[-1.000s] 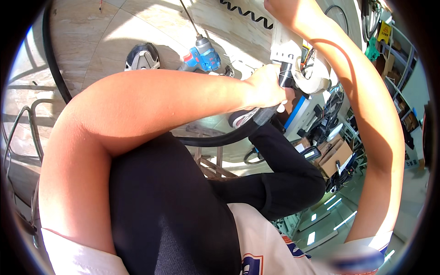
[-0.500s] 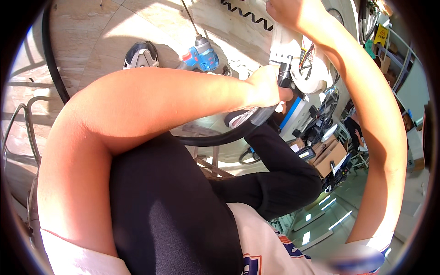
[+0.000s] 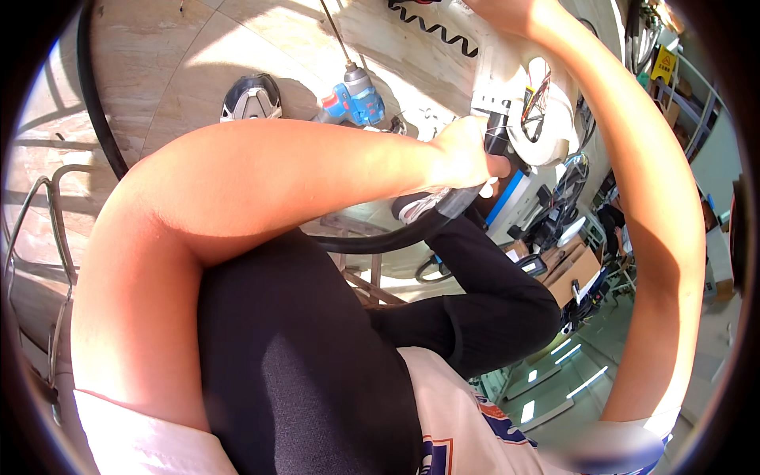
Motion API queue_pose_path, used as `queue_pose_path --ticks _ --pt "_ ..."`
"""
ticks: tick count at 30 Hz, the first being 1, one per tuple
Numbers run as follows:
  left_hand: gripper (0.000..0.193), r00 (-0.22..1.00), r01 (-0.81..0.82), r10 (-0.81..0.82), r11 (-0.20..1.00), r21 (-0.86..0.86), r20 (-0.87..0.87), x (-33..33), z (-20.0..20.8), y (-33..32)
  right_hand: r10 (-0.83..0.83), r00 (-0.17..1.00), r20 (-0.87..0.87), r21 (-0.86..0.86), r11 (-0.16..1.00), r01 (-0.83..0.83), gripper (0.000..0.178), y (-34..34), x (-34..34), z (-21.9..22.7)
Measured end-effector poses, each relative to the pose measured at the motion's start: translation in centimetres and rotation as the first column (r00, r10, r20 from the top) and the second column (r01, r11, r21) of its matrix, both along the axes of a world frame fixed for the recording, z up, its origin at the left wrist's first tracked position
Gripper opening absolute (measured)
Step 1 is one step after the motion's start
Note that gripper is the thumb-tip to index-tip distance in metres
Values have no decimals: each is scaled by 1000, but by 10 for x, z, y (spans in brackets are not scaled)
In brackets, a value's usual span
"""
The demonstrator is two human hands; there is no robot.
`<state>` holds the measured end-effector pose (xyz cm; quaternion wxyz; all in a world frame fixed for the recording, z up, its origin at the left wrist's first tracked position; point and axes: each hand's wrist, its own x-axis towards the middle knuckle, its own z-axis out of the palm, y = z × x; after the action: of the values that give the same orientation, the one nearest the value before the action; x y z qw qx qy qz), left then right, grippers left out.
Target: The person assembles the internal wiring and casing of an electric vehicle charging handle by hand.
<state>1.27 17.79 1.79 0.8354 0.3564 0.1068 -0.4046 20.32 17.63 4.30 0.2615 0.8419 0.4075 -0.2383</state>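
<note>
My left hand [image 3: 467, 154] is closed round a thick black cable [image 3: 388, 240], which carries a grey band of tape just below the fist. Beyond the fingers a black sleeve-like end [image 3: 497, 131] shows, with a thin pale strand across it. It lies against a white housing [image 3: 546, 142] with an opening where several coloured wires [image 3: 537, 103] show. My right hand [image 3: 507, 14] is at the top edge, over the far end of the white housing; its fingers are out of the picture.
A blue cordless driver [image 3: 356, 99] with a long bit stands on the tiled floor, beside a shoe [image 3: 252, 96]. A coiled black cord [image 3: 435, 30] lies farther off. At right are a cardboard box [image 3: 574, 273], a yellow sign [image 3: 663, 65] and shelving. A metal frame [image 3: 51, 214] stands at left.
The whole view has shifted slightly. My right hand sits a little farther out past the top edge. My left hand keeps its hold on the cable.
</note>
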Motion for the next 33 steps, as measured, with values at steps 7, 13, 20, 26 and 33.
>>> queue_pose_path --ticks 7,13,20,26,33 --pt "19 998 -30 28 999 44 48 0 -4 -9 97 995 15 197 976 -98 11 -24 -10 0" --pt "27 1000 -13 14 999 -35 2 -1 -4 -7 182 983 14 174 968 -181 10 -28 0 -6" --pt "28 1000 -16 16 1000 -11 -13 0 -4 -1 230 972 -51 169 961 -219 11 -20 8 -13" --pt "35 998 -10 9 1000 22 63 0 -4 -4 349 937 -18 237 912 -335 10 -23 9 -9" --pt "29 999 -29 30 998 47 -21 -3 -2 9 13 999 -30 64 998 -12 15 7 -3 -15"
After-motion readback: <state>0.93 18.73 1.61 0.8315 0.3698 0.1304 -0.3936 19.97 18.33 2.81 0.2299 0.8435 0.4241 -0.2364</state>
